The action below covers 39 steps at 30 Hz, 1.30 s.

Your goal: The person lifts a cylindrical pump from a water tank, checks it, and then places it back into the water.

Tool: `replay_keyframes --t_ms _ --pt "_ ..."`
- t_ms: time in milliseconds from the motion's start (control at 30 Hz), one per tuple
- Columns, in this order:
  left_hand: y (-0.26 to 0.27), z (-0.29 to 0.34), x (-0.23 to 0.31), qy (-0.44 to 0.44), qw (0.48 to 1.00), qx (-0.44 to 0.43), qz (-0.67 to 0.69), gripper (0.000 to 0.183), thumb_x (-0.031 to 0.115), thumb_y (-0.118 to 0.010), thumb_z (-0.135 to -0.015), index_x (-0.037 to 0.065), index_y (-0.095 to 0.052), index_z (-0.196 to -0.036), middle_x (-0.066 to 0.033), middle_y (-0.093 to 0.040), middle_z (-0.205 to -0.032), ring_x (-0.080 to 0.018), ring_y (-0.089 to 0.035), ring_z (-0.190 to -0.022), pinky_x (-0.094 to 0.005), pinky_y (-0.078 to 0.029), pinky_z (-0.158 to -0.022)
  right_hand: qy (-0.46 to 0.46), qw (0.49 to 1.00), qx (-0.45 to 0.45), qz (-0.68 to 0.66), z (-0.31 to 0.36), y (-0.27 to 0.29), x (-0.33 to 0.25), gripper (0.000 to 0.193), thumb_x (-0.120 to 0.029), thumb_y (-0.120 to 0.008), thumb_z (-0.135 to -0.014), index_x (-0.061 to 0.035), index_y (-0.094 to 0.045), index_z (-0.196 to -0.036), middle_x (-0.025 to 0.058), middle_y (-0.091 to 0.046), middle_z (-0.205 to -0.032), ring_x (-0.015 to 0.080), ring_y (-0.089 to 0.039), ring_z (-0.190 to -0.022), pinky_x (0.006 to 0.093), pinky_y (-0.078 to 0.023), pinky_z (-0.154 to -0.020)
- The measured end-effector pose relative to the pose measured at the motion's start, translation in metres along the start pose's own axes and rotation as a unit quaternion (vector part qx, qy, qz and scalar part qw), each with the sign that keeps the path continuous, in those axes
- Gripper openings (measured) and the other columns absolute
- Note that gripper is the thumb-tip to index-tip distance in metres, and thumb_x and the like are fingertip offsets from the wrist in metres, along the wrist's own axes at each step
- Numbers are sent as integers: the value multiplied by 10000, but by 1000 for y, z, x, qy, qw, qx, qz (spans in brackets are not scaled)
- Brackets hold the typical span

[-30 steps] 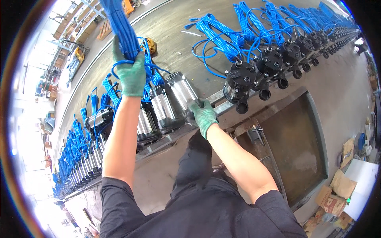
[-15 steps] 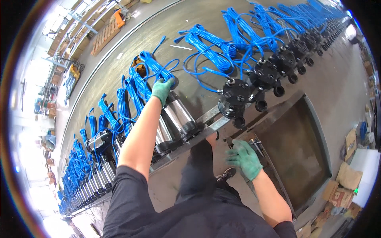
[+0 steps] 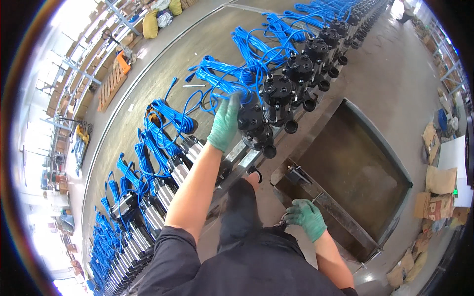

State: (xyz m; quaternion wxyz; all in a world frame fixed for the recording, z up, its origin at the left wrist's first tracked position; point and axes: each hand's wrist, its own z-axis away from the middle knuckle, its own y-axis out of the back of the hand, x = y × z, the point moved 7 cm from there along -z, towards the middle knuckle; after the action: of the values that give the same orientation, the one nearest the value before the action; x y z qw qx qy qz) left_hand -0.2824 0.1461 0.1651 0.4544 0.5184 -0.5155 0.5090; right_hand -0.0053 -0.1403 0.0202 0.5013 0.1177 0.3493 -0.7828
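My left hand point(image 3: 225, 124), in a green glove, reaches over the row with its fingers stretched out. It lies along the left side of the nearest black pump point(image 3: 253, 122); whether it touches the casing I cannot tell. Behind its fingertips is a coiled blue cable point(image 3: 212, 79). Left of my forearm stand silver cylindrical pumps point(image 3: 178, 166), with blue cable bundles point(image 3: 173, 114) lying beyond them. My right hand point(image 3: 307, 219), gloved the same way, hangs low beside the water tank point(image 3: 338, 209)'s near rim, its fingers loosely apart and nothing seen in them.
More black pumps point(image 3: 299, 66) with side outlets run along the bench edge to the far right. A metal rod point(image 3: 194, 86) lies on the bench. Cardboard boxes point(image 3: 428, 204) and sacks line the right side. A wooden pallet point(image 3: 112, 88) sits on the floor at far left.
My left hand has left the cable coil above a silver pump and moved right to the nearest black pump. My right hand has dropped lower. The view has shifted along the row.
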Motion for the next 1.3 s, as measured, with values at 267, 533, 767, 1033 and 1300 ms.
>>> replay_keyframes --t_ms 267,533,767,1033,1300 --pt "-40 78 24 -2 997 -19 -68 501 396 -480 -1133 48 -593 -793 12 -535 -715 -104 -449 -662 -290 -372 -616 10 1000 1 17 14 3 7 277 -303 -619 -1077 -72 -678 -1219 51 -715 -1038 175 -700 -864 334 -583 -740" --pt "-114 184 117 -119 971 -196 67 334 223 -498 -1103 31 -584 -843 -78 -594 -839 -213 -572 -824 -373 -476 -780 164 979 -110 -58 -14 -12 24 329 -210 -619 -1064 -88 -574 -1367 77 -618 -1283 203 -609 -1161 385 -492 -1061" --pt "-188 243 120 -131 927 -344 75 78 82 -581 -1042 8 -592 -1019 -118 -608 -935 -290 -609 -845 -411 -502 -786 228 970 66 45 98 57 -15 400 -97 -583 -1004 -55 -574 -1402 73 -669 -1233 216 -638 -1103 369 -534 -929" --pt "-131 237 -103 231 963 -126 -61 425 405 -573 -1105 -4 -689 -1111 -23 -692 -901 -109 -579 -789 -289 -494 -688 185 837 316 406 167 159 -48 414 -113 -629 -912 -14 -656 -1313 199 -745 -1071 295 -733 -886 391 -586 -794" --pt "-146 242 -247 163 909 -212 -320 487 409 -543 -1087 -39 -716 -1007 -300 -719 -950 -497 -663 -886 -528 -509 -795 97 730 356 576 163 163 -60 487 -281 -675 -870 -35 -686 -1291 238 -723 -1184 400 -687 -1118 482 -534 -999"
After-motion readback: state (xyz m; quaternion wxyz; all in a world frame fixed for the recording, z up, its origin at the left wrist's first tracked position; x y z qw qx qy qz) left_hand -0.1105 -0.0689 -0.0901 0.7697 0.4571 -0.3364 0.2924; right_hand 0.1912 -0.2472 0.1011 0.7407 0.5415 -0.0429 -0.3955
